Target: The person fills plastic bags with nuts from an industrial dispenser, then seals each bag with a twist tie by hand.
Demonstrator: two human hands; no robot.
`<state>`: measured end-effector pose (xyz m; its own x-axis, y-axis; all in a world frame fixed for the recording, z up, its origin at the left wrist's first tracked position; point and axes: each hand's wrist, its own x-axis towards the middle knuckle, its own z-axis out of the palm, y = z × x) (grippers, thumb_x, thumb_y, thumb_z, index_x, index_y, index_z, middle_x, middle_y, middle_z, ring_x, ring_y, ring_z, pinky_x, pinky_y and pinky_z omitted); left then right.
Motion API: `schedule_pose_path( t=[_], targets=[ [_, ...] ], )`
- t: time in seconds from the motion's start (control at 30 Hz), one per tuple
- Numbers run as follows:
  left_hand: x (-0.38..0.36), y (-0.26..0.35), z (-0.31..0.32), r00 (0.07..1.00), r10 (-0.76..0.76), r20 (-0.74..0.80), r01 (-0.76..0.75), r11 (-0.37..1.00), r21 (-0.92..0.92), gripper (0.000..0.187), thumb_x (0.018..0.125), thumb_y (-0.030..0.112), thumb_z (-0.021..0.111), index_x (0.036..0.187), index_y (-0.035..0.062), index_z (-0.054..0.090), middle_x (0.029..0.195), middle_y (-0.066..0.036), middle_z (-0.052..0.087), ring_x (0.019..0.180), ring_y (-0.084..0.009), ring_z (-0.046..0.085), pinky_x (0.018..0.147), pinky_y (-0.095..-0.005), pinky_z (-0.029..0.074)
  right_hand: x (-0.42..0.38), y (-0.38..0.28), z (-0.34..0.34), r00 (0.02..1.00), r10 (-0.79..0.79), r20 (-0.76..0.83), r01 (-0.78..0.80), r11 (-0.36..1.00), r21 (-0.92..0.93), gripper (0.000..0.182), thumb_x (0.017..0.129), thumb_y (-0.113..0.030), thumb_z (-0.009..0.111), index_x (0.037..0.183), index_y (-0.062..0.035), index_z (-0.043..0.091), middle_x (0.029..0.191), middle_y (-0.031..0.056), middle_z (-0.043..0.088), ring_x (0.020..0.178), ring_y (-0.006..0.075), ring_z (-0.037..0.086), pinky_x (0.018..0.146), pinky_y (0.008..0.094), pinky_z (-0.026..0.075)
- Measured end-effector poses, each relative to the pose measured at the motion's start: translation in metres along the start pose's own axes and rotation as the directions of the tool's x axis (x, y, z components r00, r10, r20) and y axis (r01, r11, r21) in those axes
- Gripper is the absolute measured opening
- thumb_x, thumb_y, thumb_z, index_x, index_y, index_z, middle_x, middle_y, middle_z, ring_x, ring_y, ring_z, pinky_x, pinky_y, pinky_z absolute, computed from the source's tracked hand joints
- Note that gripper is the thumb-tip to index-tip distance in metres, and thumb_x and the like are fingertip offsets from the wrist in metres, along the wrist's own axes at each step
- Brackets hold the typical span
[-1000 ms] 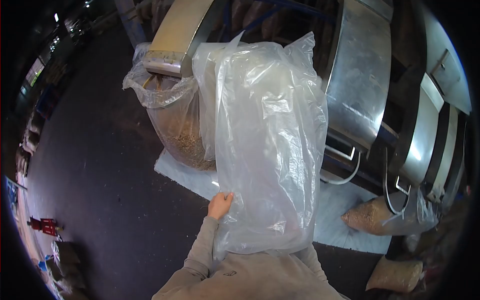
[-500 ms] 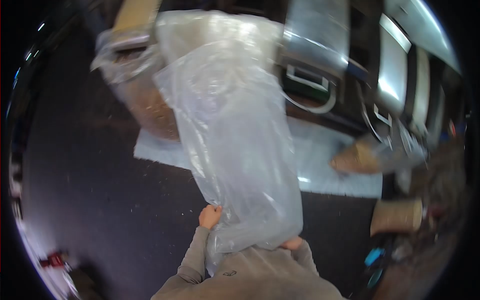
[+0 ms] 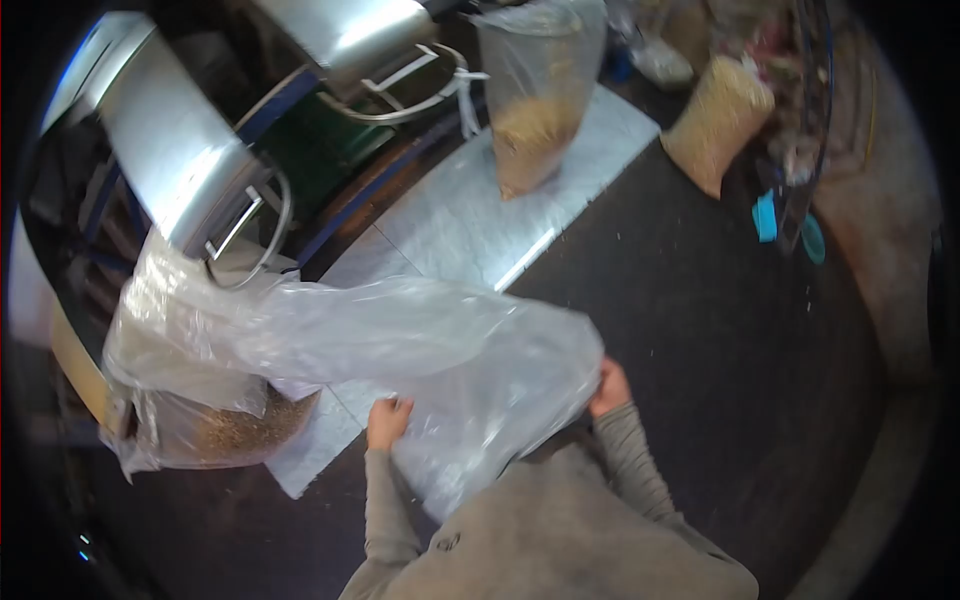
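Note:
A long, translucent plastic bag [image 3: 470,345] stretches in front of my body, looking limp and flat. My left hand [image 3: 388,425] is closed on its near edge, fingers curled. On the other side, my right hand [image 3: 608,390] grips the bag's right end, some of its fingers hidden by the plastic. The bag's far end runs left to more crumpled plastic [image 3: 165,315] below a metal chute. Beside that lies a clear bag with brown grainy contents [image 3: 250,425].
Metal chutes [image 3: 175,150] with white-handled rings stand at the upper left. A partly filled clear bag [image 3: 540,110] stands on a pale metal strip [image 3: 440,235]. A full tan sack [image 3: 720,115] sits on the dark floor [image 3: 700,300], near a turquoise object [image 3: 765,215].
My view has swung to the right, so the chutes now appear further left. Both hands keep hold of the plastic bag, which now lies more sideways across my view.

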<state>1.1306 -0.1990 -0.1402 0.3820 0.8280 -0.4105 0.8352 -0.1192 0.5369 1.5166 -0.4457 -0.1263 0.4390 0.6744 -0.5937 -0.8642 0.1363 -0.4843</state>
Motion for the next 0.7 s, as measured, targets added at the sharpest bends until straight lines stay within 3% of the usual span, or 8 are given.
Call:
schedule_pose_path(
  t=[0.13,0.2,0.3,0.4,0.47,0.5,0.6,0.7],
  targets=[
    [0.042,0.174,0.052,0.995,0.09,0.044,-0.078,0.974,-0.213,0.041,0.097,0.037,0.065,0.108,-0.0023,0.072,0.067,-0.014,0.067,0.061,-0.0217,0.069,0.059,-0.0388,0.052,-0.014,-0.125,-0.088,0.974,-0.092,-0.207,0.138,0.967,0.216,0.048,0.111,-0.036,0.043,0.135,0.0026,0.057,0.136,0.0168,0.064,0.126,0.0307,0.06,0.11,0.0457,0.048],
    [0.058,0.241,0.085,0.97,0.242,0.021,-0.213,0.89,-0.403,0.045,0.102,0.037,0.061,0.13,0.0017,0.066,0.09,-0.014,0.073,0.072,-0.0198,0.071,0.068,-0.0351,0.056,-0.035,-0.176,-0.116,0.944,-0.183,-0.274,0.233,0.958,0.165,0.049,0.111,-0.037,0.043,0.135,0.0025,0.057,0.135,0.0165,0.064,0.125,0.0299,0.061,0.109,0.0455,0.049],
    [0.049,0.354,0.088,0.932,0.339,0.129,-0.231,0.83,-0.508,0.048,0.104,0.037,0.057,0.138,0.0034,0.061,0.114,-0.014,0.071,0.094,-0.0222,0.072,0.085,-0.0349,0.055,-0.047,-0.22,-0.139,0.92,-0.224,-0.323,0.296,0.935,0.193,0.044,0.111,-0.034,0.045,0.129,0.0026,0.061,0.128,0.016,0.068,0.116,0.0277,0.067,0.102,0.0434,0.055],
    [0.038,0.446,0.095,0.79,0.533,0.304,-0.179,0.674,-0.717,0.054,0.102,0.041,0.061,0.142,0.0051,0.057,0.123,-0.015,0.068,0.115,-0.0228,0.065,0.098,-0.0366,0.05,-0.037,-0.246,-0.176,0.922,-0.241,-0.304,0.315,0.923,0.222,0.043,0.11,-0.033,0.047,0.133,0.001,0.059,0.131,0.0133,0.066,0.122,0.0274,0.063,0.105,0.0441,0.051],
    [0.045,0.488,0.105,0.442,0.789,0.427,-0.435,0.605,-0.667,0.064,0.096,0.047,0.067,0.145,0.0071,0.056,0.131,-0.017,0.065,0.123,-0.0286,0.062,0.103,-0.0407,0.047,-0.028,-0.254,-0.198,0.909,-0.229,-0.349,0.323,0.916,0.239,0.042,0.11,-0.033,0.048,0.133,0.0003,0.059,0.132,0.0131,0.066,0.122,0.0274,0.062,0.105,0.0441,0.051],
    [0.047,0.508,0.106,0.435,0.789,0.434,-0.429,0.606,-0.67,0.064,0.096,0.047,0.067,0.145,0.0071,0.056,0.131,-0.017,0.065,0.123,-0.0286,0.062,0.103,-0.0407,0.047,-0.024,-0.26,-0.202,0.897,-0.227,-0.379,0.335,0.909,0.247,0.042,0.11,-0.033,0.048,0.133,-0.0004,0.059,0.132,0.0129,0.066,0.123,0.0274,0.062,0.105,0.0441,0.051],
    [0.062,0.558,0.119,0.241,0.801,0.548,-0.737,0.518,-0.433,0.075,0.094,0.062,0.063,0.146,0.0086,0.055,0.135,-0.018,0.064,0.127,-0.0371,0.059,0.108,-0.0453,0.043,-0.013,-0.279,-0.206,0.839,-0.251,-0.483,0.39,0.896,0.213,0.044,0.11,-0.035,0.047,0.135,-0.0013,0.058,0.134,0.0139,0.064,0.124,0.0278,0.061,0.107,0.0444,0.049],
    [0.099,0.601,0.148,0.125,0.823,0.555,-0.884,0.346,-0.315,0.057,0.094,0.044,0.068,0.14,0.011,0.06,0.125,-0.016,0.066,0.113,-0.039,0.063,0.098,-0.0446,0.05,0.001,-0.32,-0.186,0.8,-0.326,-0.504,0.484,0.847,0.219,0.046,0.111,-0.036,0.043,0.135,0.0006,0.058,0.132,0.0157,0.065,0.123,0.0287,0.062,0.107,0.0442,0.049]
  ],
)
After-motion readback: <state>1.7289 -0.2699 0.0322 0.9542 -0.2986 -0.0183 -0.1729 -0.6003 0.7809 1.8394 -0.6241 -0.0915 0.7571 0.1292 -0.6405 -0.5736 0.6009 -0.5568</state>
